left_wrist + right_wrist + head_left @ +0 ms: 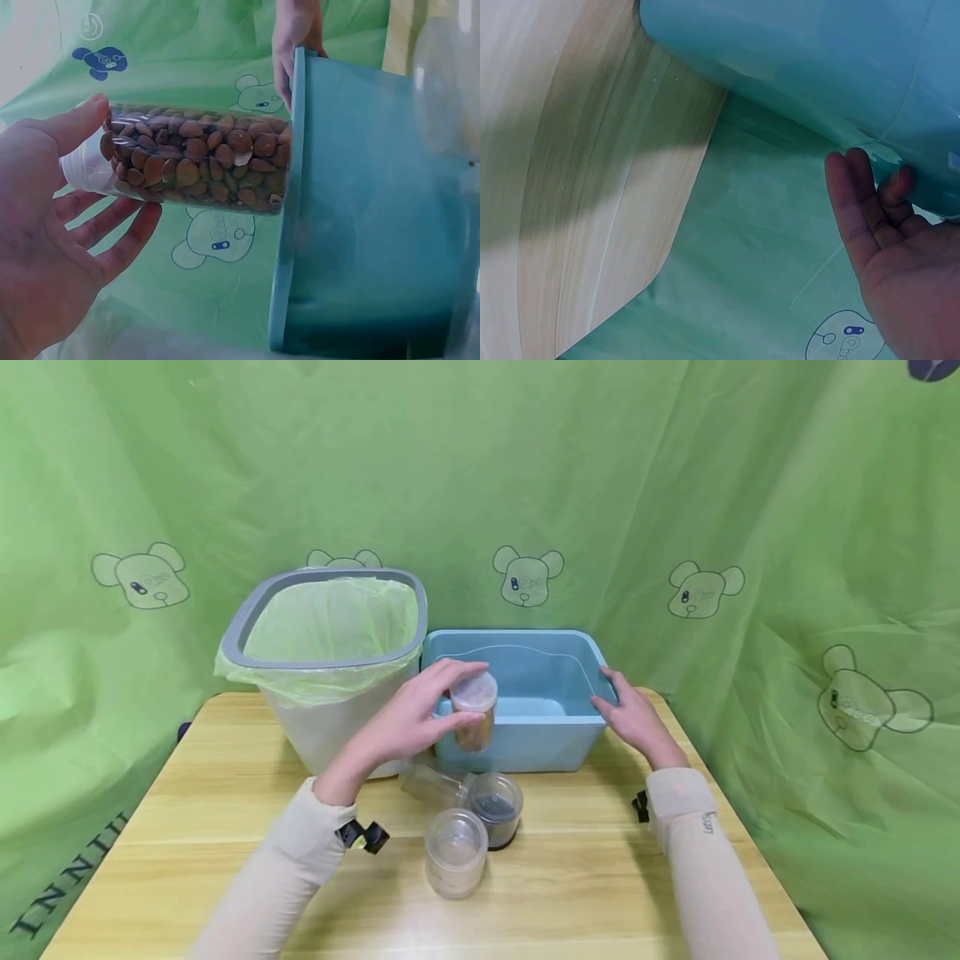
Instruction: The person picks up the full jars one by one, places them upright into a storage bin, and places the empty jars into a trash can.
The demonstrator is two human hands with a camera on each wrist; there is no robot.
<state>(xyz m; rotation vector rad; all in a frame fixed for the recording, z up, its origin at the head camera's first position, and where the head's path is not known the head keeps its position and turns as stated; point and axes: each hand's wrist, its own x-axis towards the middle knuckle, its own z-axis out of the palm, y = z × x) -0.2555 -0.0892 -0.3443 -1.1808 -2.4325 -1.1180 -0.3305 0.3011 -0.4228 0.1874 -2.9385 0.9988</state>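
Observation:
My left hand [408, 714] holds a clear jar of almonds [202, 157] by its whitish lid end, thumb on one side and fingers on the other. In the head view the jar overlaps the front left of a light blue plastic bin [517, 747]; the left wrist view shows its far end at the bin's rim. My right hand [633, 718] grips the bin's right rim, and the right wrist view shows its fingers [847, 195] against the outer wall. Before the bin stand a clear jar [456, 852] and a dark-bottomed clear jar [497, 802]. Another clear container [431, 783] lies behind them.
Left of the blue bin stands a white trash can [315, 727] with a grey rim and a pale green liner bag. Everything rests on a light wooden table [570, 893]. Green cloth [465, 485] printed with bear heads hangs behind and beside it.

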